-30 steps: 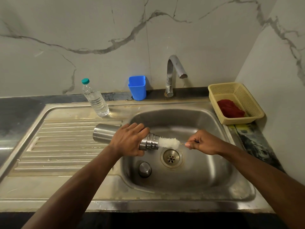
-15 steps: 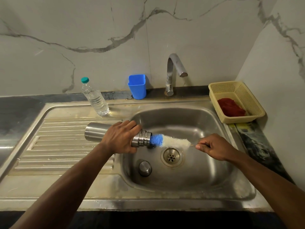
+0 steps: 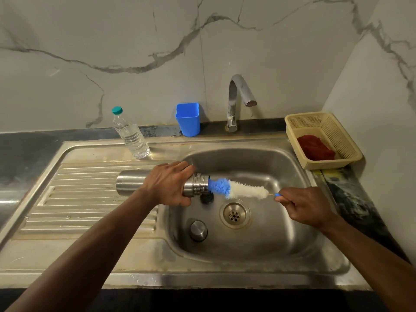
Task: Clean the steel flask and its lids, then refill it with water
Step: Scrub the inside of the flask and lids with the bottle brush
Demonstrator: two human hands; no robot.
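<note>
My left hand (image 3: 167, 184) grips the steel flask (image 3: 130, 182) lying sideways over the sink's left edge, its threaded mouth pointing right. A bottle brush (image 3: 234, 189) with blue and white bristles sticks out of the mouth, with only its blue tip inside. My right hand (image 3: 304, 207) pinches the brush's thin handle over the basin. A steel lid (image 3: 198, 230) lies on the sink (image 3: 292, 244) bottom at the left. A dark lid (image 3: 206, 198) shows partly below the flask's mouth.
A tap (image 3: 238, 97) stands behind the basin, with a blue cup (image 3: 188, 119) to its left. A plastic water bottle (image 3: 131, 135) stands on the drainboard (image 3: 67, 199). A yellow basket (image 3: 324, 140) with a red cloth sits at the right.
My right hand has pulled the brush out to the right, so most of the bristles are now outside the flask. The flask has shifted slightly left.
</note>
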